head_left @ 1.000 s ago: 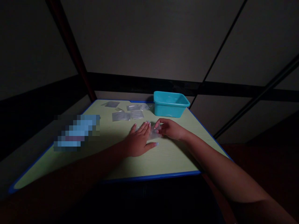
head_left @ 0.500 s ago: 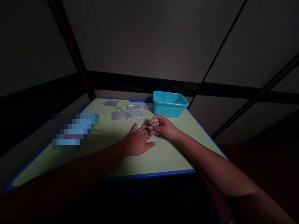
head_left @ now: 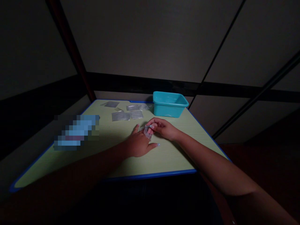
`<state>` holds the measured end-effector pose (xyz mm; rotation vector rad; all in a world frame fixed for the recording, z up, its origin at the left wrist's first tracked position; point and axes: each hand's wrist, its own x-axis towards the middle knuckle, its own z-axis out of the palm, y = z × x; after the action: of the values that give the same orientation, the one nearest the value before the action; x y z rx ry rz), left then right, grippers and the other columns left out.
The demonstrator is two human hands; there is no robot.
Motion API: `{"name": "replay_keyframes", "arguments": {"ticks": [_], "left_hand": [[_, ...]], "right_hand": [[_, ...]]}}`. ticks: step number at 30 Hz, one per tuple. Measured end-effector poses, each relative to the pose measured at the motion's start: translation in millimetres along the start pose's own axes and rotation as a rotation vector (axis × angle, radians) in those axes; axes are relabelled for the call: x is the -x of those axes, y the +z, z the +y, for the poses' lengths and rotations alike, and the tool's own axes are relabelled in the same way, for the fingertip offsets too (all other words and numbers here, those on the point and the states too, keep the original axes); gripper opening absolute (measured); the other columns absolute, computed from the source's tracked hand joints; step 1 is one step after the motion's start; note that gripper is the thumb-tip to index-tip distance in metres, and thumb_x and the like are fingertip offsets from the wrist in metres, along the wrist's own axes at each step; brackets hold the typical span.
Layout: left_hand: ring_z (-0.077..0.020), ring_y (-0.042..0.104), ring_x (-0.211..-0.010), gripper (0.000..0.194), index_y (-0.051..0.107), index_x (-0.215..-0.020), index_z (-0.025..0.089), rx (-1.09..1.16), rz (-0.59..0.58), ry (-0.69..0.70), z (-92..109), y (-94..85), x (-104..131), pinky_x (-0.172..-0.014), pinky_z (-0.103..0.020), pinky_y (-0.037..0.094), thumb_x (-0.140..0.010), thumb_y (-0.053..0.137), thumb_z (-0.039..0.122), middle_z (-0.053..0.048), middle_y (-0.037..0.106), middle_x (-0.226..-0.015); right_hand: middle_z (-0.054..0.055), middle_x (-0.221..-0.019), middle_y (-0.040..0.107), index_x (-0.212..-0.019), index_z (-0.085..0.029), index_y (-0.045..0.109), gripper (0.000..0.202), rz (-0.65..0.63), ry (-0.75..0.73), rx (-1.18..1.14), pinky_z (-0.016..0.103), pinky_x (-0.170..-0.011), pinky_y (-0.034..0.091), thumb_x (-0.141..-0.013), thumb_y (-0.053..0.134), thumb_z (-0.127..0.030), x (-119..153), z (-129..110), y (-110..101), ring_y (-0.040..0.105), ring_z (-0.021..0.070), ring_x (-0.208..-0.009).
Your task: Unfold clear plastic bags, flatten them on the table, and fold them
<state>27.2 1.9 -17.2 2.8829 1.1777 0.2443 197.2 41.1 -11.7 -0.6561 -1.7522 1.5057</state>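
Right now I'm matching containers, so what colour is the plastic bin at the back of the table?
The bin is turquoise, seen best in the head view.

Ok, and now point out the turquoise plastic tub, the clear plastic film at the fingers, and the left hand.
Turquoise plastic tub (head_left: pixel 167 110): head view, on its front wall.
Clear plastic film (head_left: pixel 147 132): head view, on its folded-over part.
Left hand (head_left: pixel 138 146): head view, on its back.

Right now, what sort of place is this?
Possibly a room in a home, though the dim light leaves that unsure. The signs are a small pale-green table with blue edging, large plain grey-brown panels behind it, and a turquoise plastic tub on top.
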Motion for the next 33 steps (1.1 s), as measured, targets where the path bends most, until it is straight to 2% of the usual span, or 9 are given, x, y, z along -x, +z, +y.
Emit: {"name": "replay_keyframes", "arguments": {"ticks": [5, 8, 11, 14, 20, 23, 29, 31, 33], "left_hand": [[-0.0295, 0.034, -0.134, 0.059, 0.062, -0.112, 0.014, -0.025, -0.029, 0.009, 0.1, -1.3, 1.0, -0.109, -0.060, 0.005, -0.092, 0.027, 0.058, -0.019, 0.047, -0.139], [-0.0307, 0.018, -0.140, 0.062, 0.063, -0.113, 0.015, -0.038, -0.028, 0.007, 0.0, -1.8, 2.0, -0.107, -0.064, 0.006, -0.092, 0.024, 0.059, -0.019, 0.040, -0.143], [-0.0305, 0.001, -0.143, 0.066, 0.046, -0.135, 0.015, -0.043, 0.001, -0.027, 0.4, -1.7, 2.9, -0.106, -0.064, 0.009, -0.091, 0.028, 0.061, -0.018, 0.023, -0.151], [-0.0305, -0.004, -0.142, 0.070, 0.033, -0.143, 0.018, -0.040, 0.012, -0.063, 1.6, -1.4, 3.6, -0.107, -0.064, 0.008, -0.089, 0.031, 0.062, -0.016, 0.010, -0.154], [-0.0322, -0.004, -0.142, 0.073, 0.021, -0.148, 0.021, -0.005, 0.034, -0.079, 2.2, -1.8, 5.5, -0.107, -0.064, 0.007, -0.089, 0.033, 0.062, -0.015, 0.007, -0.155], [-0.0328, -0.003, -0.142, 0.073, 0.018, -0.148, 0.023, 0.011, 0.057, -0.080, 1.6, -1.8, 6.0, -0.106, -0.064, 0.008, -0.089, 0.034, 0.062, -0.014, 0.007, -0.155], [-0.0348, -0.002, -0.142, 0.075, 0.019, -0.148, 0.025, 0.027, 0.060, -0.089, 1.5, -1.9, 5.2, -0.107, -0.064, 0.009, -0.086, 0.037, 0.063, -0.012, 0.008, -0.156], [-0.0355, -0.001, -0.142, 0.076, 0.021, -0.148, 0.024, 0.022, 0.063, -0.092, 1.6, -2.6, 5.2, -0.106, -0.064, 0.010, -0.086, 0.037, 0.065, -0.012, 0.004, -0.156], [-0.0359, -0.001, -0.142, 0.074, 0.025, -0.147, 0.025, 0.016, 0.066, -0.092, 1.5, -3.3, 5.4, -0.106, -0.065, 0.010, -0.085, 0.037, 0.065, -0.012, 0.000, -0.156]], "right_hand": [[0.001, -0.077, 0.059, -0.092, -0.014, 0.060, 0.030, 0.182, -0.095, 0.438, 0.027, -0.068, 0.042, -0.069, 0.072, -0.030, 0.1, 1.9, -13.7, 0.052, 0.0127, -0.070], [0.003, -0.085, 0.060, -0.093, -0.014, 0.061, 0.036, 0.290, -0.095, 0.594, 0.029, -0.073, 0.041, -0.062, 0.075, -0.028, 0.5, 3.1, -20.5, 0.051, 0.0146, -0.077], [0.003, -0.083, 0.061, -0.092, -0.013, 0.061, 0.038, 0.270, -0.006, 0.534, 0.030, -0.073, 0.042, -0.061, 0.076, -0.029, 1.3, 3.8, -23.5, 0.053, 0.0146, -0.076], [0.002, -0.076, 0.061, -0.083, -0.012, 0.061, 0.033, 0.199, 0.097, 0.408, 0.030, -0.070, 0.042, -0.061, 0.075, -0.032, 3.0, 2.7, -24.0, 0.053, 0.0138, -0.070], [0.001, -0.076, 0.063, -0.081, -0.011, 0.062, 0.036, 0.141, 0.211, 0.268, 0.029, -0.070, 0.043, -0.058, 0.079, -0.033, 8.5, -4.2, -25.5, 0.054, 0.0125, -0.069], [0.002, -0.080, 0.063, -0.086, -0.012, 0.061, 0.038, 0.106, 0.174, 0.219, 0.028, -0.070, 0.044, -0.058, 0.081, -0.029, 10.0, -6.4, -26.4, 0.055, 0.0132, -0.072], [0.005, -0.105, 0.061, -0.112, -0.018, 0.055, 0.061, 0.075, 0.064, 0.126, 0.025, -0.071, 0.048, -0.058, 0.081, -0.021, 10.1, -7.3, -22.3, 0.058, 0.0129, -0.080], [0.003, -0.104, 0.061, -0.116, -0.018, 0.053, 0.063, 0.049, 0.082, 0.034, 0.023, -0.067, 0.048, -0.059, 0.080, -0.019, 10.0, -7.5, -19.8, 0.058, 0.0105, -0.075], [0.000, -0.091, 0.062, -0.118, -0.018, 0.051, 0.063, 0.042, 0.104, -0.010, 0.018, -0.054, 0.045, -0.061, 0.079, -0.018, 10.1, -7.8, -17.7, 0.055, 0.0061, -0.059]]}}
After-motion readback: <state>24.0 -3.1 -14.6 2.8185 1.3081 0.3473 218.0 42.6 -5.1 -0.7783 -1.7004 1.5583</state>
